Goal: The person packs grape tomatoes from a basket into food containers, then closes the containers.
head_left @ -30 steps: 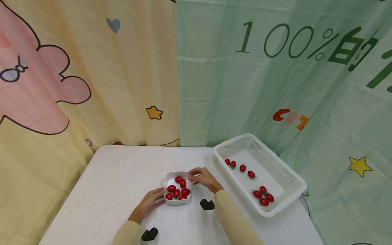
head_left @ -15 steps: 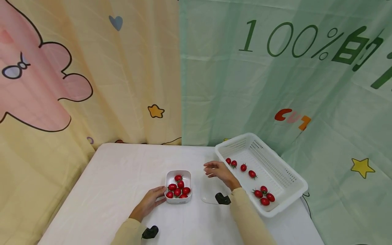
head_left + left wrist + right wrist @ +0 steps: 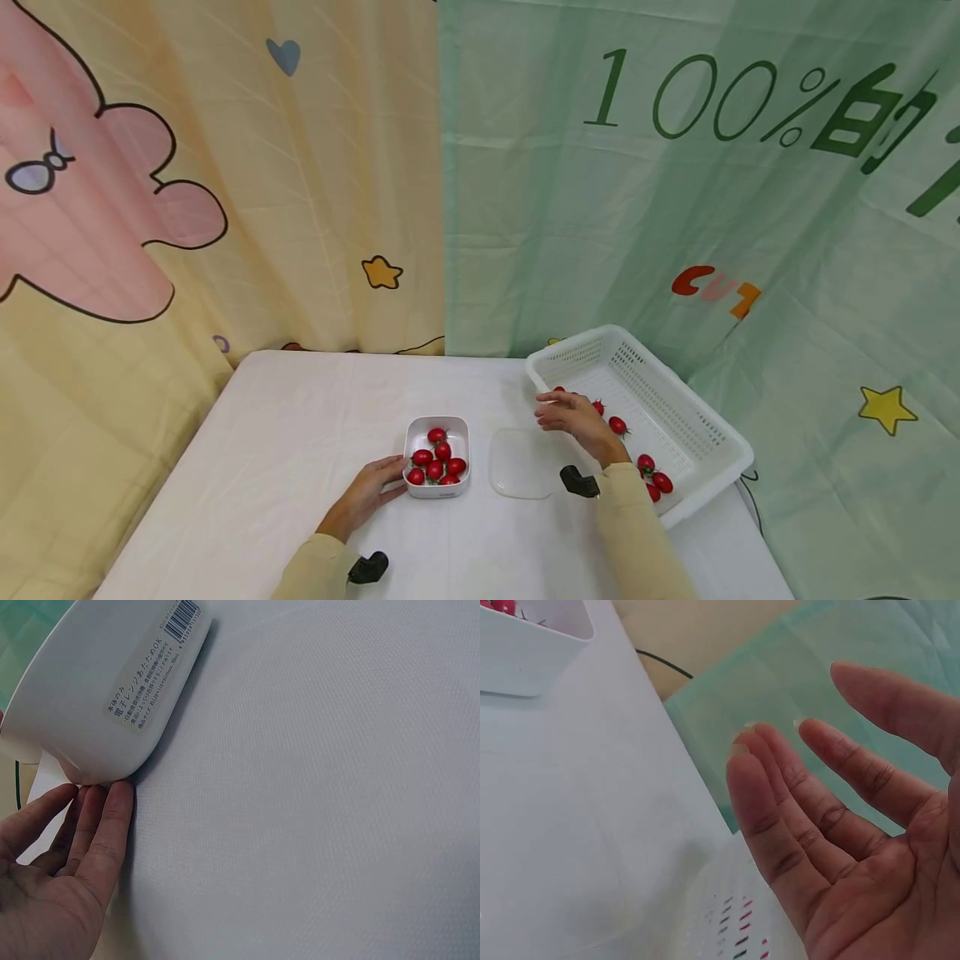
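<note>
A small square white container (image 3: 437, 492) with several red cherry tomatoes (image 3: 434, 471) in it stands on the table. My left hand (image 3: 369, 493) touches its left side; in the left wrist view the fingertips (image 3: 120, 796) rest against the wall of the labelled container (image 3: 90, 682). Above the near left rim of a white perforated basket (image 3: 738, 454) hangs my right hand (image 3: 581, 423), holding nothing, its fingers (image 3: 754, 802) loosely extended. Several cherry tomatoes (image 3: 617, 425) lie in the basket, some hidden behind that hand and wrist.
A clear square lid (image 3: 517, 471) lies flat on the white-covered table (image 3: 315, 400), between container and basket. Patterned curtains (image 3: 337, 167) hang behind and beside the table. A dark cable (image 3: 752, 504) hangs at the right table edge.
My right hand has moved right, from the container's rim across the lid to the basket's edge, uncovering the lid. The left hand stays at the container.
</note>
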Demonstrator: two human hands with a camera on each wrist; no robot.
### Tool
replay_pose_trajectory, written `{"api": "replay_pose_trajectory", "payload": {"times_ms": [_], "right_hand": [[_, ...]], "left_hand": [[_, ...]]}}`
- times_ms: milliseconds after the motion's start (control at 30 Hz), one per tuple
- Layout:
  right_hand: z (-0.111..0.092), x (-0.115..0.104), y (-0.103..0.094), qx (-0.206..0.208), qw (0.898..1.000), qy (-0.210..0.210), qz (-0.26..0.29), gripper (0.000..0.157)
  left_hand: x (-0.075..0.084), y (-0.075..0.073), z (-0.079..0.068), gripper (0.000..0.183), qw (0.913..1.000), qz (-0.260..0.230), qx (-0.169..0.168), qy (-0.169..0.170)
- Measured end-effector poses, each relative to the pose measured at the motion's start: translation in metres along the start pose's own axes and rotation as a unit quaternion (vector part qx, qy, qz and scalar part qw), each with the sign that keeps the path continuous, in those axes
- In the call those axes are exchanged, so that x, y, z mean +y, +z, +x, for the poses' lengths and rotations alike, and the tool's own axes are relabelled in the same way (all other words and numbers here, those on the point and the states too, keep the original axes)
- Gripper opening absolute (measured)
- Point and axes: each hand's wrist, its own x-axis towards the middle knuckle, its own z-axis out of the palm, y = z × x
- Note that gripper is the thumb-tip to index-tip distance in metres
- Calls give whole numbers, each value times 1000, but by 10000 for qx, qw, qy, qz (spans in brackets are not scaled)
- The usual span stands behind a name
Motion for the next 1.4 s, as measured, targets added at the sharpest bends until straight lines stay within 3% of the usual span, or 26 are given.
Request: {"api": "replay_pose_trajectory", "payload": {"times_ms": [400, 700, 1133, 1400], "right_hand": [[-13, 4, -31, 257, 9995, 184, -84, 41], [-20, 9, -50, 638, 9953, 545, -485, 26], [-41, 20, -79, 694, 9895, 936, -853, 35], [-53, 26, -92, 872, 9775, 1499, -1198, 60]], "left_hand": [[-1, 1, 2, 53, 9999, -52, 155, -44], [-1, 2, 1, 52, 9996, -29, 263, -86], [-2, 3, 0, 52, 9995, -28, 293, -114], [-1, 3, 1, 52, 9997, -42, 241, -89]]}}
